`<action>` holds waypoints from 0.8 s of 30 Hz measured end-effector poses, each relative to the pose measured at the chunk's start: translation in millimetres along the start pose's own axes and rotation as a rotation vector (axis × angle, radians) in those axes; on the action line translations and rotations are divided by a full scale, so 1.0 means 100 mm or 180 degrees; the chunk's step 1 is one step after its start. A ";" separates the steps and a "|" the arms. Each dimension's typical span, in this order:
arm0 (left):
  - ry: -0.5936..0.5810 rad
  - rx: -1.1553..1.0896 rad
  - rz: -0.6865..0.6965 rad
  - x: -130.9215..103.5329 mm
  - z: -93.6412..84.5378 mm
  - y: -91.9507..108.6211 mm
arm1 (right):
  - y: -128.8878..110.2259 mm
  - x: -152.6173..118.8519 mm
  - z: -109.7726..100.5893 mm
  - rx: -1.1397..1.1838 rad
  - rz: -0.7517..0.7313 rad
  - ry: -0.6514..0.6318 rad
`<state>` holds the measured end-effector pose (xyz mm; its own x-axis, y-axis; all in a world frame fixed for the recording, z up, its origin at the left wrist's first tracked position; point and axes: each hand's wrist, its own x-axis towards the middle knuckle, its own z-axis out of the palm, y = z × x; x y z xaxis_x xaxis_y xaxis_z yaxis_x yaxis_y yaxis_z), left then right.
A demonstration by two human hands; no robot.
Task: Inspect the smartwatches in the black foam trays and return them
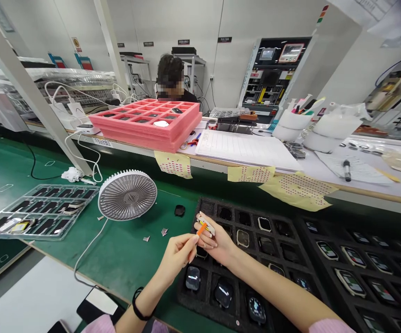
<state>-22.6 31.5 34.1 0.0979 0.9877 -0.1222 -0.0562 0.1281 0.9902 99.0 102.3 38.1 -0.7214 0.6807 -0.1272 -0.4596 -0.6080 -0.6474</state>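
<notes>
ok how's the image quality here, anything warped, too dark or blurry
head view: looks wide-angle, the white post leans hard; head view, right side: the far-right black tray sinks into shadow, though watch screens glow; head view, top right: corner goes black; head view, centre: small pale piece in the right hand shows too little detail to judge focus

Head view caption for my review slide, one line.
Left hand holds an orange stick to a small pale piece in the right hand, above a black tray of smartwatches.
</notes>
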 end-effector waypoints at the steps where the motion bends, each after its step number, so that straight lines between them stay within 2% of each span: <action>1: -0.0001 -0.0021 0.0002 0.01 -0.01 -0.02 | 0.00 0.01 0.00 -0.0019 -0.0024 0.0038; 4: 0.0147 -0.0045 0.0020 0.04 -0.03 -0.05 | 0.01 0.01 0.00 -0.0171 -0.0283 0.0320; 7: 0.0344 -0.0049 0.0226 0.07 0.00 -0.01 | 0.07 -0.03 0.02 -0.0542 -0.0517 0.0617; 9: 0.0464 -0.0056 0.0340 0.09 0.04 0.02 | 0.13 -0.06 0.03 -0.0952 -0.0599 0.0694; 12: 0.0613 -0.0120 0.0230 0.08 0.04 0.04 | 0.15 -0.06 -0.02 -0.1699 -0.0843 0.0660; 14: 0.0680 -0.0188 0.0103 0.07 -0.04 0.01 | 0.06 0.00 -0.15 -0.2314 -0.1127 0.0826; 15: 0.0735 -0.0175 0.0076 0.06 -0.09 0.00 | -0.02 0.06 -0.25 -0.2713 -0.1293 0.1044; 18: 0.0933 0.0268 0.0126 0.02 -0.30 -0.08 | -0.28 0.27 -0.59 -0.3175 -0.1534 0.1529; 21: 0.0922 0.0999 0.0192 -0.04 -0.48 -0.17 | -0.39 0.48 -0.88 -0.3710 -0.1485 0.1795; 24: 0.0953 0.1602 0.0159 -0.09 -0.58 -0.24 | -0.34 0.57 -1.00 -0.4295 -0.1302 0.1790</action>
<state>-80.1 25.0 7.3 -0.1820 0.9832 -0.0160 0.4323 0.0946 0.8967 125.5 202.8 -22.6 -0.2368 0.9572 0.1667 0.4557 0.2609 -0.8510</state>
